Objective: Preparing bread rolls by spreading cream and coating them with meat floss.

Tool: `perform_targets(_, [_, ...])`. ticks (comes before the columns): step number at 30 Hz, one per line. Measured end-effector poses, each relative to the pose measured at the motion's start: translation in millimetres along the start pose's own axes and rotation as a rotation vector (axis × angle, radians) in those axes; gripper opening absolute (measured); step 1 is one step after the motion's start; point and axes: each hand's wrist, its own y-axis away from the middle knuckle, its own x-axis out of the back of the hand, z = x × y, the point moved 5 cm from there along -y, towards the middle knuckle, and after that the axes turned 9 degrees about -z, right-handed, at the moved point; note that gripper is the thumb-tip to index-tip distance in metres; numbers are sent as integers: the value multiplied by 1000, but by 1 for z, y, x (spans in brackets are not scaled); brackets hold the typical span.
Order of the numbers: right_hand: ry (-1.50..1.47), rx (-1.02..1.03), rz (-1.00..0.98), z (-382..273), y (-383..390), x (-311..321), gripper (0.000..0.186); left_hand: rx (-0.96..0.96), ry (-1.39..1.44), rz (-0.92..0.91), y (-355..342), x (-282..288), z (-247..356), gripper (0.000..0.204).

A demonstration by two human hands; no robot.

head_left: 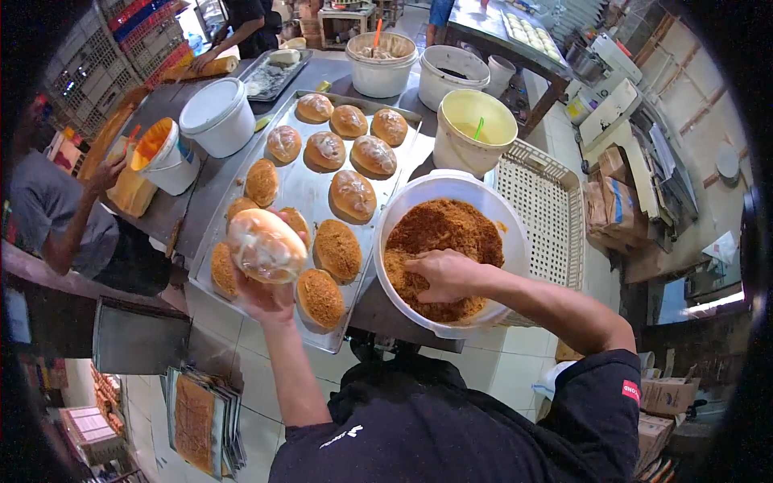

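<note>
My left hand (272, 302) holds up an oval bread bun (267, 245) smeared with white cream, above the near part of a metal baking tray (312, 208). My right hand (444, 278) is inside a large white bowl (522, 241), its fingers curled into brown, crumb-like floss (443, 225); the fingertips are partly buried. On the tray, several glossy buns such as this one (353, 196) carry white cream at the far end. Nearer me and along the left lie several buns coated in brown floss, like this coated bun (337, 249).
Beyond the bowl stand a cream-coloured bucket (475, 129) and other white tubs (381, 68). A perforated plastic crate (547, 217) lies right of the bowl. At left, a person (68, 209) reaches toward an orange-smeared bucket (169, 165); a lidded bucket (217, 121) stands nearby.
</note>
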Motion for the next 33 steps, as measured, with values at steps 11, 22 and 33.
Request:
perform_targets(11, [-1955,-112,433,0,76,34,38,418,-375,76,-14,-86,-157,60])
perform_targets(22, [-2089,218,608,-37,101,77,62,322,-1220,-103,-8,-88,-189,63])
perform_targets(33, [208,-184,-143,-7,17,3,81,459,-449,247,-11,-76,-139,54])
